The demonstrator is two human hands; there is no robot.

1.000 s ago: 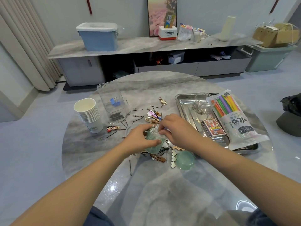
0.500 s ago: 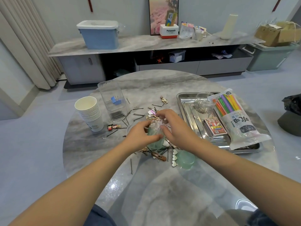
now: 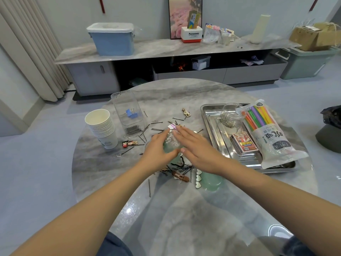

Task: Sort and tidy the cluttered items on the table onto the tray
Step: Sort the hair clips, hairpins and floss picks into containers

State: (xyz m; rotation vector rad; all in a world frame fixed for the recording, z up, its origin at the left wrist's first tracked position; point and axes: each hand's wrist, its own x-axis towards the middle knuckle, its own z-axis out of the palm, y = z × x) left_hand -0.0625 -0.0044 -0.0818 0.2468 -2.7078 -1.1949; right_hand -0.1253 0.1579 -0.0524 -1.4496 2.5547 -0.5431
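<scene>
At the middle of the round surface [image 3: 184, 93], the left hand [image 3: 156, 152] has its fingers curled round a pale green jar [image 3: 170, 148] that seems to be stuffed with hair clips. The right hand [image 3: 195, 146] hovers flat over the jar's mouth, its fingers straight and holding nothing. The jar's green lid [image 3: 212, 182] lies just nearer the near edge, beside a row of heart-shaped clips [image 3: 198, 179]. Loose bobby pins [image 3: 156, 129] are scattered round the jar and toward the far edge. The steel tray [image 3: 214, 126] sits along the right edge, carrying a glass jar [image 3: 230, 115], a card box [image 3: 243, 143] and a straw pack [image 3: 267, 133].

The step looks like packing clips down. Keep the jar steady and upright, press gently so nothing springs out, then fetch the lid before carrying it to the tray.
</scene>
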